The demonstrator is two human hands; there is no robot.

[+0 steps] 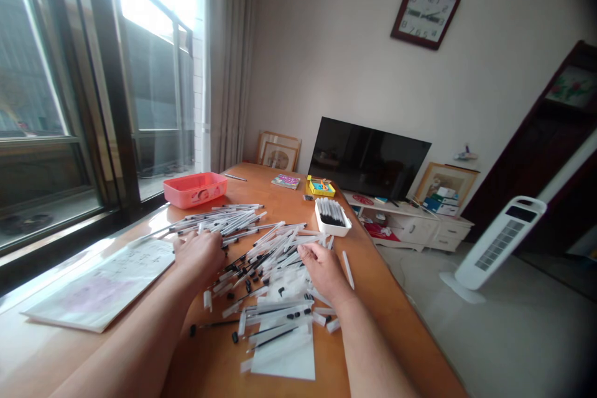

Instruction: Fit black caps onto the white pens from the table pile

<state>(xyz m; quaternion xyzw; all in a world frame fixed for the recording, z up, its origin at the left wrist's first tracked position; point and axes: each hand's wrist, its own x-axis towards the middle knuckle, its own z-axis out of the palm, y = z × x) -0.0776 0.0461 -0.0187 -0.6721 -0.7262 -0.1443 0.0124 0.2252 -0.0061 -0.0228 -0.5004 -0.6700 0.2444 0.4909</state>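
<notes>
My left hand (200,253) rests low over the left side of a loose pile of pen parts, its fingers bent down; what they hold, if anything, is hidden. White pen barrels (219,221) lie just beyond it. To the right, my right hand (325,268) is closed in a pinch, thumb uppermost, at the pile's right edge; whatever is between its fingertips cannot be made out. Between the hands are clear barrels (275,249), thin black refills (237,268) and small black caps (234,337). A white sheet of paper (284,354) lies partly under the nearer parts.
A white tray (342,231) of assembled-looking pens stands near the table's right edge. At the back left is a pink plastic box (186,196). A booklet (102,286) lies by my left forearm. Farther back are a magazine (286,181) and a yellow box (321,189).
</notes>
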